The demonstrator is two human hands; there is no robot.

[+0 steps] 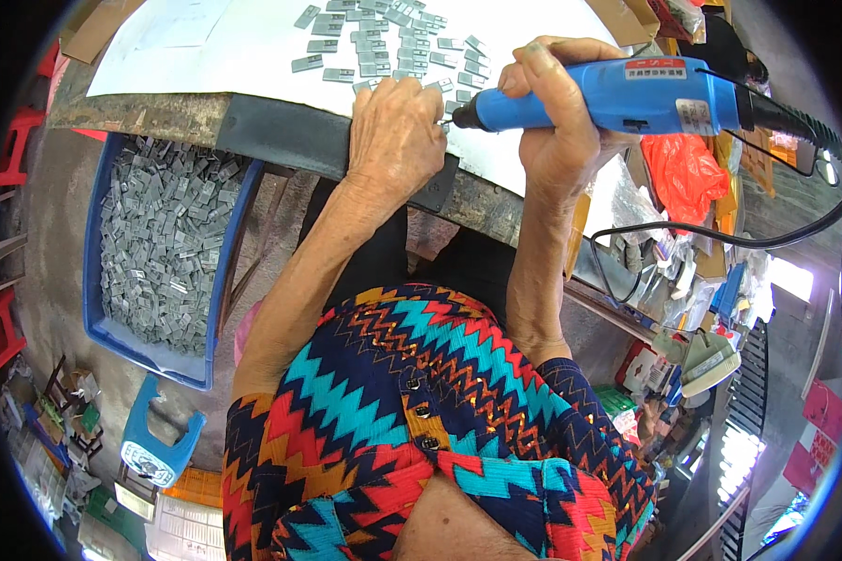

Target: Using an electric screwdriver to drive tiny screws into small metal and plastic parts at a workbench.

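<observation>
Visibly, the right grip (563, 131) encloses a smooth, cylindrical blue power driver (617, 95). The left grip (398, 133) is bunched, contents indeterminable. Flat grey oblong pieces (373, 56) dot the tabletop (253, 70).

I see the right hand (563, 148) wrapped around a blue electric screwdriver (617, 96), held nearly level with its black nose toward the left hand (395, 131). The left hand rests at the table's near edge, fingers curled in beside the bit; what they may pinch is hidden from me. Beyond it, small grey plastic parts (324, 46) lie scattered on a white sheet (206, 75). To the left I have a blue tub (173, 360) heaped with similar parts, and to the right, a red plastic bag (688, 178).
</observation>
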